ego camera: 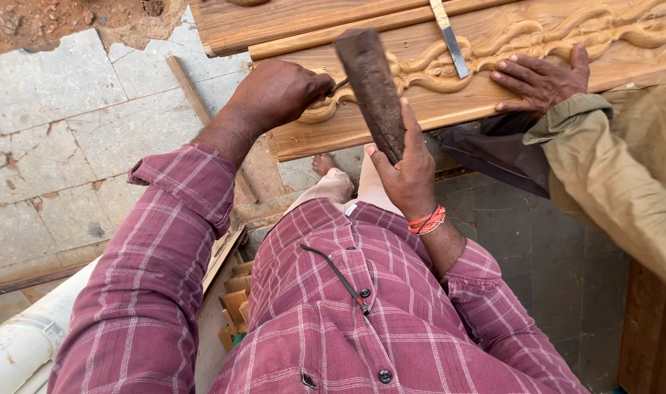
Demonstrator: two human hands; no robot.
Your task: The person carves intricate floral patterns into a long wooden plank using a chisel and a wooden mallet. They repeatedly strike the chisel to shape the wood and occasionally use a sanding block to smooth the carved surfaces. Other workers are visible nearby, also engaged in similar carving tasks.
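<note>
Seen from above: two own hands at work on one carved wooden plank (450, 109), and a third hand belonging to someone else. Left hand (278, 93) closed tight around one small chisel (339, 85), only a short dark bit of blade showing past the knuckles, its tip set against the scroll carving near the plank's left end, close to the near edge. Right hand (409, 171) wrapped firmly about the lower end of one dark wooden mallet (369, 87), thumb up along its side, the thick head raised over the plank just right of the chisel hand; whether head and chisel touch cannot be told. One red thread band (428, 220) round that wrist. One second chisel (450, 40) with a flat metal blade lying loose across the carving, toward the plank's far edge, well apart from both working hands. Other person's hand (541, 79), in an olive sleeve, laid flat and open on the plank's near edge toward the right end, pressing on the wood, gripping nothing. One plain board (289, 22) beyond the far edge, touching the carved plank. Grey stone paving (56, 124) beneath, cracked in places
</note>
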